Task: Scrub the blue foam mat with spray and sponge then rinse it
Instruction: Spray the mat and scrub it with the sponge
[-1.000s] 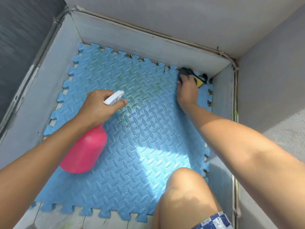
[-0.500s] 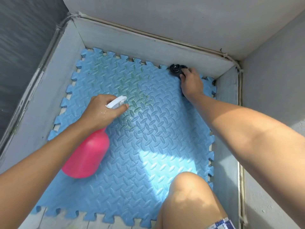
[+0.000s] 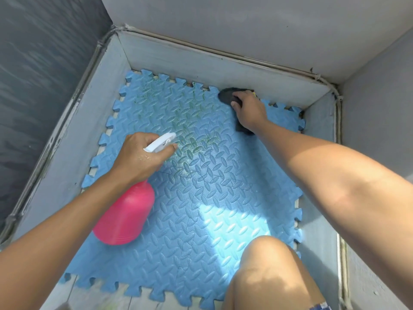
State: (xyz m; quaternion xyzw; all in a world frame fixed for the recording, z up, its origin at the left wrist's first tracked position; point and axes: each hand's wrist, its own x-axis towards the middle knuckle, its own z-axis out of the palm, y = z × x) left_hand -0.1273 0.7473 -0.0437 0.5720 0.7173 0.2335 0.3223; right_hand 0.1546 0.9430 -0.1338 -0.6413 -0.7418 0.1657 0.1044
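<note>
spray bottle [image 3: 125,218] nozzle points far-right

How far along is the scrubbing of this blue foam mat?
Early. Greenish grime still covers the far half of the blue foam mat. The right hand presses a dark sponge at the far edge; the left hand holds the pink spray bottle. Rinsing remains.

Pale grey walls [image 3: 223,30] around a low-kerbed corner, sunlight patch [image 3: 234,222] on the floor.
</note>
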